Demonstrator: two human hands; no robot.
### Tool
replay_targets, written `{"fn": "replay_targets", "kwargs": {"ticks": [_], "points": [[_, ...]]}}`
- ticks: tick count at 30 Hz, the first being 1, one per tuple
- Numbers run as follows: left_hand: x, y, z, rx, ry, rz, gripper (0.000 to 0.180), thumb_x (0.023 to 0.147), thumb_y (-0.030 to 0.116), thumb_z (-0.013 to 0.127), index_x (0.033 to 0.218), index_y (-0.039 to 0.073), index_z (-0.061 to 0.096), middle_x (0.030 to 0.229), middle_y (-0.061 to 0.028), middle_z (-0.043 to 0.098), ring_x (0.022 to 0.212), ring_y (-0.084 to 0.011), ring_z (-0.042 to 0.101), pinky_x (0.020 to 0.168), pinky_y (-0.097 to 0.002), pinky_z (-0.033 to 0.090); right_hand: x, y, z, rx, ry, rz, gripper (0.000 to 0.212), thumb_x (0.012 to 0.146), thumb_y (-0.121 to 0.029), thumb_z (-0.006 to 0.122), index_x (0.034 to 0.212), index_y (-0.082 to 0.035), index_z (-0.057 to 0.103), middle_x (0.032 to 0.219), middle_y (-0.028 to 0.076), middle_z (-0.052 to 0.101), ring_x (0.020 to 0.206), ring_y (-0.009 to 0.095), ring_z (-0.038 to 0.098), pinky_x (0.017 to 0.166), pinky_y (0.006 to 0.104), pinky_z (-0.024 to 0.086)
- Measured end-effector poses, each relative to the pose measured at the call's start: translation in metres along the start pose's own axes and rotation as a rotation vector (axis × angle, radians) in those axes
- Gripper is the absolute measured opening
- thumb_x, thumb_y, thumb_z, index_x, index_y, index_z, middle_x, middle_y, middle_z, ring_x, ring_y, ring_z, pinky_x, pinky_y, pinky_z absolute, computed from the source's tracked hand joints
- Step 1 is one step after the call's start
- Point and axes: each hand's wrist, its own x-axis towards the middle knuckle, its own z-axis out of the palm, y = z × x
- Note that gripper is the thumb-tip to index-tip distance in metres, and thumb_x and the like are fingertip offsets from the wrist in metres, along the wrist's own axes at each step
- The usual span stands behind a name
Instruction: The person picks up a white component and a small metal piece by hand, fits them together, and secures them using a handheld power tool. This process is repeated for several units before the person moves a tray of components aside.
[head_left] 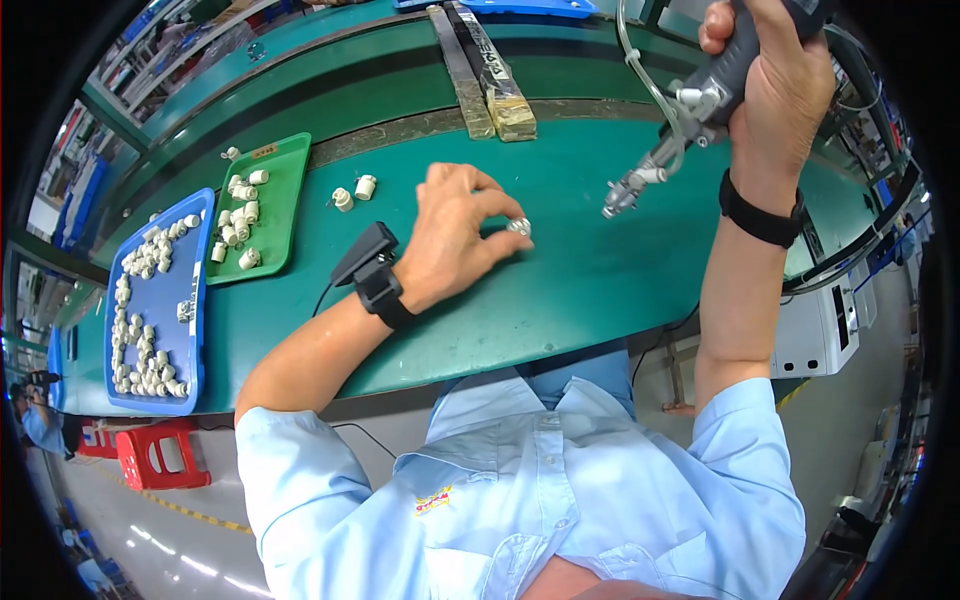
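Left hand (455,235): low over the green surface (580,290), thumb and index finger pinching a small white-and-metal cylindrical fitting (519,227) near mid-surface. Right hand (785,90): raised at far right, fingers wrapped round a dark grey handheld power driver (735,75); clear tube (648,85) runs alongside. Metal nose of driver points down and left, to the right of the pinched fitting and apart from it.

Two loose white fittings (366,187) stand left of the left hand, slightly farther off. Farther left: green tray (285,225) with a cluster of similar fittings; beside it, nearer, blue tray (203,290) with many more, mostly along its left side and near end. Two tape-wrapped bars (500,95) lie at the far side.
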Motion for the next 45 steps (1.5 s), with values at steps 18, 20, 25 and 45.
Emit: {"fn": "replay_targets", "kwargs": {"ticks": [18, 20, 25, 45], "points": [[0.022, -0.088, -0.032, 0.344, 0.177, -0.233, 0.034, 0.083, 0.031, 0.077, 0.112, 0.013, 0.074, 0.109, -0.012, 0.067, 0.11, -0.0331, 0.053, 0.092, -0.0478, 0.04, 0.022, 0.043, -0.047, -0.079, -0.057, -0.057, 0.023, 0.093, -0.014, 0.068, 0.1, 0.008, 0.067, 0.075, 0.007, 0.063, 0.062, 0.012, 0.058, 0.056, 0.0239, 0.045], [0.028, -0.103, -0.05, 0.452, 0.126, -0.351, 0.036, 0.087, 0.034, 0.072, 0.118, 0.014, 0.071, 0.113, -0.0135, 0.066, 0.111, -0.034, 0.057, 0.092, -0.0498, 0.042, 0.021, 0.042, -0.051, -0.029, -0.089, -0.034, 0.023, 0.091, -0.007, 0.071, 0.109, 0.006, 0.064, 0.097, 0.012, 0.07, 0.071, 0.014, 0.065, 0.063, 0.0259, 0.053], [0.045, -0.167, -0.102, 0.678, 0.131, -0.548, 0.039, 0.087, 0.035, 0.07, 0.12, 0.015, 0.069, 0.12, -0.018, 0.065, 0.111, -0.0393, 0.062, 0.094, -0.0569, 0.043, 0.019, 0.039, -0.055, -0.066, -0.111, -0.061, 0.027, 0.092, -0.013, 0.071, 0.109, 0.006, 0.063, 0.098, 0.013, 0.07, 0.07, 0.013, 0.064, 0.061, 0.0264, 0.052], [0.06, -0.283, -0.156, 0.719, 0.168, -0.745, 0.028, 0.082, 0.019, 0.074, 0.104, 0.003, 0.069, 0.101, -0.0219, 0.072, 0.098, -0.0392, 0.069, 0.086, -0.0458, 0.056, -0.024, -0.001, -0.09, -0.498, 0.124, -0.583, 0.043, 0.097, -0.013, 0.061, 0.131, 0.011, 0.05, 0.129, 0.028, 0.057, 0.115, 0.038, 0.061, 0.093, 0.0471, 0.056]]}}
